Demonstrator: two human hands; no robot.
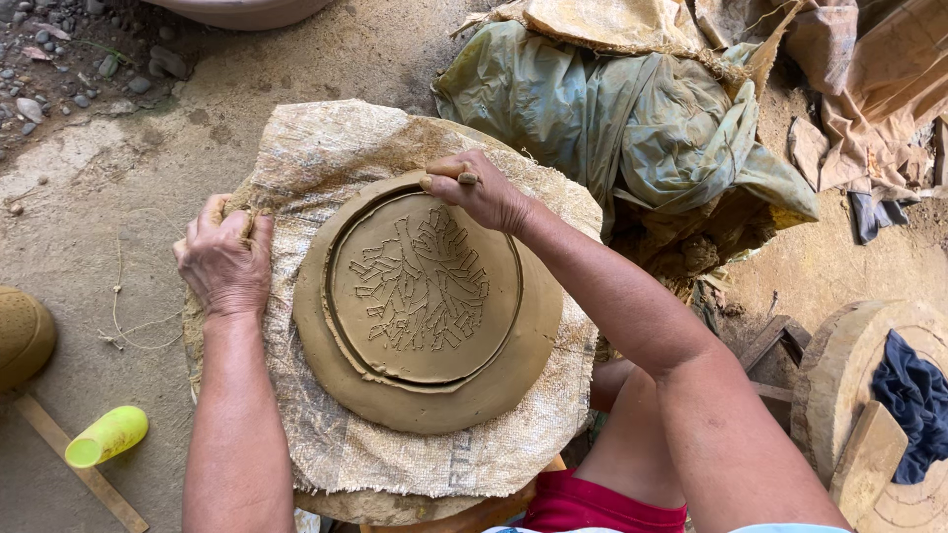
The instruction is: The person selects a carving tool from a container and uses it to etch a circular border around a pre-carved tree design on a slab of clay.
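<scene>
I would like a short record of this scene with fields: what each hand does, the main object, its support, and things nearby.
left hand: grips the edge of the woven sack cloth
right hand: holds a small stick tool at the far rim of the clay piece
main object: round wet clay piece, branching pattern incised in its centre
support: sack cloth draped over a round stand
nearby: yellow cup lying on the ground, crumpled green sheet, blue rag
</scene>
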